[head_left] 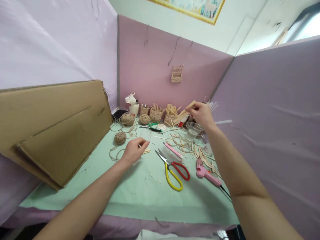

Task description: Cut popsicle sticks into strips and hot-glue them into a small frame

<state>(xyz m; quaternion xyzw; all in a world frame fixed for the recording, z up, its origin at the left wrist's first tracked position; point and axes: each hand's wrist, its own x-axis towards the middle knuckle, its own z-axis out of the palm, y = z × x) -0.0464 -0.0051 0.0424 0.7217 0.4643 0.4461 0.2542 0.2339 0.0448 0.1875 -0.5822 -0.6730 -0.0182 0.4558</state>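
My right hand [202, 115] is raised at the back right, its fingers pinched on a flat wooden craft stick [188, 107] held at a slant. The stick's lower end is near a woven cup [170, 117] filled with similar sticks. Over the middle of the table, my left hand [135, 149] has its fingers curled and thumb closed in; what they hold, if anything, is hidden. Short thin sticks [147, 151] show just beside its fingertips, and I cannot tell whether they are gripped. Scissors [167, 163] with one yellow and one red handle lie open right of this hand.
A pink glue gun [207, 174] and scattered wood pieces [202, 156] lie at right, near a clear cup [193, 131]. Twine balls [120, 138], green-handled pliers [152, 127] and a pink cutter [173, 150] sit further in. Cardboard sheets [57, 140] lean at left.
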